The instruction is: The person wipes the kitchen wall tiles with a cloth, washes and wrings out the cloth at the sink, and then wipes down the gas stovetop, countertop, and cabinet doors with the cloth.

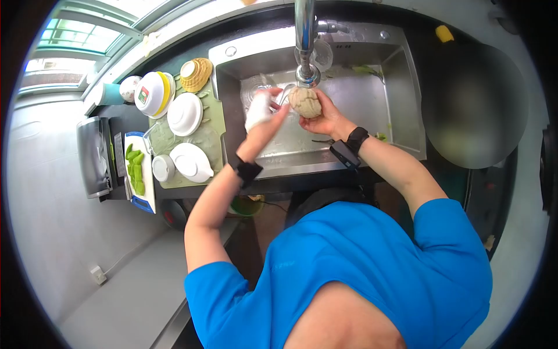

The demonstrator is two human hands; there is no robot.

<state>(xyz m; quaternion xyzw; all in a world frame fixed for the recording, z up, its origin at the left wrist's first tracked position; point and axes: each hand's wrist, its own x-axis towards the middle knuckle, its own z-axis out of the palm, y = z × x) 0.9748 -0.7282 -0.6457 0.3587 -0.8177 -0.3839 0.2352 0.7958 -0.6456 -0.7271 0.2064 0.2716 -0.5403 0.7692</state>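
Observation:
Under the tap [307, 74], my right hand [328, 116] grips a round beige thing [305, 102] with brownish crack-like lines, fingers curled around its right side and underside. Just left of it, my left hand [267, 110] is raised over the sink, thumb and fingers apart and somewhat blurred; a bright white patch covers much of its back. Below both hands lies the steel sink [290, 150]. A clear container [256, 87] sits in the basin behind my left hand, and a clear round vessel [321, 55] stands behind the tap.
On the green mat [216, 131] at left are white bowls [185, 114], a white spouted dish [192, 163] and a yellow ridged bowl [196, 74]. Green pods lie on a cutting board [149, 195]. A large round dark lid-like object [474, 104] covers the right counter, near a yellow sponge [444, 34].

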